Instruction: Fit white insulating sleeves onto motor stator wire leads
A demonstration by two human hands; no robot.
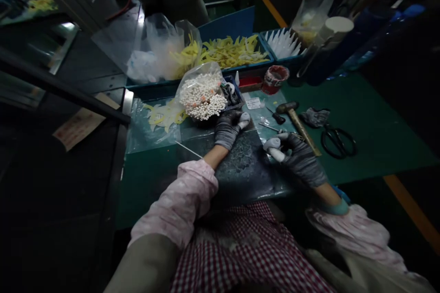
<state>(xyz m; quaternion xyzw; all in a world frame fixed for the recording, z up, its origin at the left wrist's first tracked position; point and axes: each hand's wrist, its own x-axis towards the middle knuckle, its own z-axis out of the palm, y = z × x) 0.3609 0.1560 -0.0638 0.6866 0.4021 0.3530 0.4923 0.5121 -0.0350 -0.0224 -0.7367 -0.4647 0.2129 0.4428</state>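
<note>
Two hands in gray knit gloves with white-capped fingertips rest on a dark, speckled mat (240, 169). The left hand (228, 128) lies with its fingers bent just below a crinkled clear bag of thin white sticks (202, 96), its fingertips (244, 119) beside the bag's lower edge. Whether it grips anything cannot be told. The right hand (299, 155) is loosely curled, and what it holds is unclear. A wooden-handled hammer (296, 121) lies just beyond its knuckles, and black scissors (338, 142) lie further right on the green table (378, 114).
</note>
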